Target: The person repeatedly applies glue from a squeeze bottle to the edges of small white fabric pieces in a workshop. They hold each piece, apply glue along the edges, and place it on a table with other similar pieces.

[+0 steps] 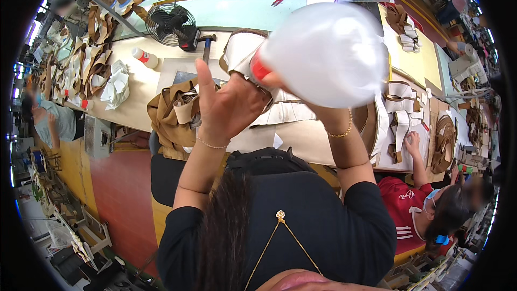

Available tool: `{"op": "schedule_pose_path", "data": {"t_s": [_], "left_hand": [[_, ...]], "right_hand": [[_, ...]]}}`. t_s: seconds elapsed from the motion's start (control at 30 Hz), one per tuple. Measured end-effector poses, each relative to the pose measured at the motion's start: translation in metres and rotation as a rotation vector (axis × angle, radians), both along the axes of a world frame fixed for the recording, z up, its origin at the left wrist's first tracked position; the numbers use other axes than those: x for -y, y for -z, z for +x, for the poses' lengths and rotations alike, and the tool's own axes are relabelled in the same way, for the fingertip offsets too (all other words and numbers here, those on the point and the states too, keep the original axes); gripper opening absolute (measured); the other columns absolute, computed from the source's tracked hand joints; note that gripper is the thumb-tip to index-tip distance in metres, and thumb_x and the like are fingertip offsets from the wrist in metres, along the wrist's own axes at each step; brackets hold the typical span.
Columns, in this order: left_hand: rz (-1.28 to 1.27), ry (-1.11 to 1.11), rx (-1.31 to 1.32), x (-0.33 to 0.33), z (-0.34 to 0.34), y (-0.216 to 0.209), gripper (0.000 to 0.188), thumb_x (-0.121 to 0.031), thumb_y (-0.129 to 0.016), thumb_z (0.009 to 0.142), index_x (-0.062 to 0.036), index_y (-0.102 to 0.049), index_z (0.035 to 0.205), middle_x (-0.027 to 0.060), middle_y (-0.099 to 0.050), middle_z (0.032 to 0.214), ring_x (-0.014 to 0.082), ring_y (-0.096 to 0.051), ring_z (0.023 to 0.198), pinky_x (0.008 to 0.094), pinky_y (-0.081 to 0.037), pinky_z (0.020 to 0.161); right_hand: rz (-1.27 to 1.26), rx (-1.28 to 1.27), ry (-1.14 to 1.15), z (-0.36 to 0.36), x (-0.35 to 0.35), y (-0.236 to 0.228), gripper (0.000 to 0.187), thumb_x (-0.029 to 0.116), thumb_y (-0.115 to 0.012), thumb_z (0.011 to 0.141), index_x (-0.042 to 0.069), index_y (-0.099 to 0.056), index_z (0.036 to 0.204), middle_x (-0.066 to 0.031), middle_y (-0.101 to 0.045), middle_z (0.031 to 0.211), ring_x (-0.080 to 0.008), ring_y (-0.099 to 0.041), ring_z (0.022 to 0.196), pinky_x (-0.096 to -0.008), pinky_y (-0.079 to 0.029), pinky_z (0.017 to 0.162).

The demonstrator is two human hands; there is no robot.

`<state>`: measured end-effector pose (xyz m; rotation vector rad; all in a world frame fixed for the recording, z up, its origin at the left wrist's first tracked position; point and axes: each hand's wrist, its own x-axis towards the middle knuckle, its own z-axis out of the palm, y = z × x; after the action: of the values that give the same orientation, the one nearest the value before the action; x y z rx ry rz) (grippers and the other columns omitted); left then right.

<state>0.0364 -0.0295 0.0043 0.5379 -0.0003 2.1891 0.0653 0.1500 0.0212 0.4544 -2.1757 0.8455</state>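
Observation:
A large translucent white plastic bottle [334, 54] with a red cap end [259, 66] is tilted over in front of me, its cap toward the left. My right hand [277, 81] is closed round it near the neck; the bottle hides most of that hand. Against a curved brown leather piece with white lining [239, 54] is my left hand [231, 102]. Its thumb stands up and apart, while its other fingers are largely hidden by the piece. Behind the bottle, another white-lined strip [285, 114] lies on the table.
A small black fan [171, 24] and a hammer [207, 48] are beyond my left hand. Brown leather pieces [172, 108] heap at the table's near edge, and a smaller white bottle [145, 57] stands farther left. A co-worker in a red shirt [401, 210] sits at right.

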Motion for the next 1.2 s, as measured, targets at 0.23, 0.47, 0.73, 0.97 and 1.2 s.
{"op": "schedule_pose_path", "data": {"t_s": [0.23, 0.47, 0.73, 0.97, 1.2], "left_hand": [[-0.354, -0.180, 0.081, 0.015, 0.000, -0.012, 0.106, -0.083, -0.021, 0.071, -0.0046, -0.013, 0.141, 0.0113, -0.026, 0.143, 0.0248, -0.030, 0.128, 0.0375, -0.022, 0.105], [-0.503, -0.243, 0.081, 0.012, 0.000, 0.003, 0.103, -0.083, -0.024, 0.071, -0.0046, -0.025, 0.139, 0.0117, -0.037, 0.138, 0.0254, -0.039, 0.123, 0.0345, -0.031, 0.099], [-0.304, -0.128, 0.067, 0.019, -0.004, 0.015, 0.107, -0.084, -0.021, 0.070, -0.0044, -0.016, 0.141, 0.0129, -0.030, 0.142, 0.0281, -0.031, 0.129, 0.0416, -0.023, 0.106], [-0.381, -0.111, 0.091, 0.017, -0.005, 0.012, 0.109, -0.085, -0.020, 0.069, -0.0026, -0.018, 0.140, 0.0143, -0.028, 0.143, 0.0301, -0.028, 0.130, 0.0447, -0.019, 0.107], [-0.247, -0.145, 0.195, 0.011, -0.024, 0.007, 0.102, -0.078, -0.027, 0.076, 0.0035, -0.020, 0.138, 0.0193, -0.026, 0.142, 0.0327, -0.026, 0.131, 0.0469, -0.015, 0.108]], "right_hand": [[-0.576, 0.254, -0.156, 0.020, -0.014, -0.023, 0.037, 0.019, -0.081, 0.063, 0.002, -0.067, 0.092, -0.0082, -0.068, 0.089, -0.0170, -0.066, 0.079, -0.0264, -0.052, 0.068], [-0.261, 0.165, 0.133, -0.011, -0.035, 0.009, 0.065, 0.023, -0.077, 0.069, 0.005, -0.048, 0.123, -0.0112, -0.048, 0.127, -0.0222, -0.045, 0.118, -0.0409, -0.032, 0.100], [-0.597, 0.004, 0.074, -0.013, -0.034, 0.002, 0.031, 0.016, -0.076, 0.071, 0.002, -0.064, 0.096, -0.0046, -0.064, 0.094, -0.0135, -0.061, 0.082, -0.0262, -0.050, 0.072], [-0.736, -0.026, -0.056, -0.007, -0.028, -0.010, 0.033, 0.016, -0.077, 0.071, 0.001, -0.063, 0.096, -0.0039, -0.064, 0.091, -0.0115, -0.059, 0.082, -0.0257, -0.048, 0.075], [-0.952, -0.246, -0.129, 0.006, -0.040, -0.004, 0.043, 0.023, -0.076, 0.072, -0.001, -0.057, 0.103, -0.0051, -0.061, 0.094, -0.0130, -0.057, 0.084, -0.0261, -0.046, 0.078]]}}
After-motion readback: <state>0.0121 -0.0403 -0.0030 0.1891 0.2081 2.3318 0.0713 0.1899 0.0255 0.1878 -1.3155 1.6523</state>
